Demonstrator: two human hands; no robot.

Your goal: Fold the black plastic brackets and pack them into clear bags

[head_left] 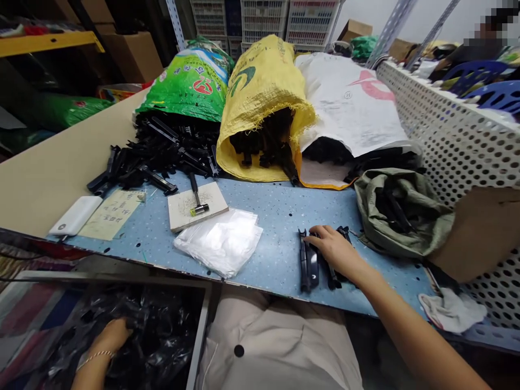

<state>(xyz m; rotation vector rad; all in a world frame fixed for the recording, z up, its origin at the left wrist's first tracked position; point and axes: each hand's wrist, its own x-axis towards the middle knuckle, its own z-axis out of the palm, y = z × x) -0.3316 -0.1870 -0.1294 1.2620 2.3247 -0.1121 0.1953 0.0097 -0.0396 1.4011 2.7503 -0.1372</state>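
My right hand (333, 246) reaches over a small group of long black plastic parts (311, 268) at the table's front edge. Its fingers curve down onto them and seem to grip one; the thumb is partly hidden. My left hand (114, 335) is low at the left, in a bin (203, 325) of black parts in clear plastic bags (162, 330). Its fingertips are hidden among the dark bags. Between the hands lies a stack of clear plastic bags (223, 241). A small hammer (197, 197) rests on a white block (215, 200) behind the stack.
Green (187, 81), yellow (268, 81) and white sacks (345, 103) spill black parts (162, 151) at the back. An olive cloth sack (426, 227) and a perforated panel (455, 130) stand right. A white power bank (76, 215) and a note (111, 214) lie left, a glove (453, 310) right.
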